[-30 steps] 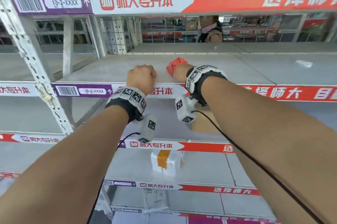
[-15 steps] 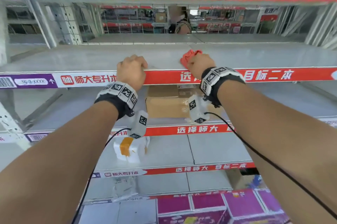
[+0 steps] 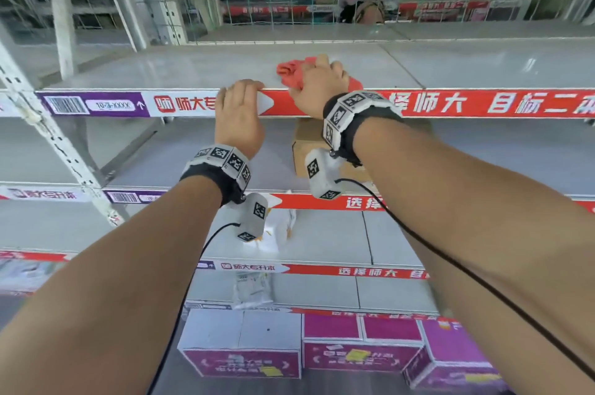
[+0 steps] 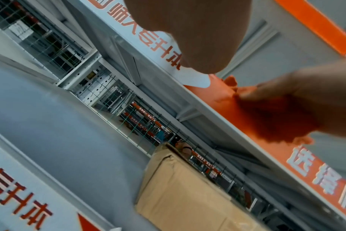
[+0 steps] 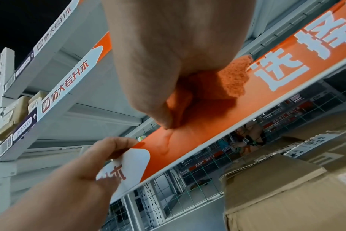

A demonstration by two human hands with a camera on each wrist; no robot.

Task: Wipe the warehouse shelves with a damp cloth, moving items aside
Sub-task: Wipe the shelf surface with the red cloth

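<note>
A red cloth (image 3: 289, 71) lies bunched on the grey shelf (image 3: 193, 66) near its front edge. My right hand (image 3: 317, 72) grips the cloth from above and presses it on the shelf. The right wrist view shows the cloth (image 5: 233, 78) bulging from under the right hand (image 5: 168, 54) over the red label strip. My left hand (image 3: 243, 87) hangs just to the left, fingers hooked over the shelf's front edge (image 3: 180, 90). In the right wrist view the left hand (image 5: 101, 156) has its thumb on the label.
A cardboard box (image 3: 302, 143) stands on the shelf below, under my right wrist. Lower down sit a white package (image 3: 277, 227) and purple-and-white cartons (image 3: 241, 343). A perforated upright (image 3: 48, 127) rises at left. A person (image 3: 363, 5) stands behind the wire mesh.
Both hands have shifted rightward along the shelf's front edge. The right hand with the cloth sits further onto the shelf. The left hand hangs lower, its fingers hooked over the edge.
</note>
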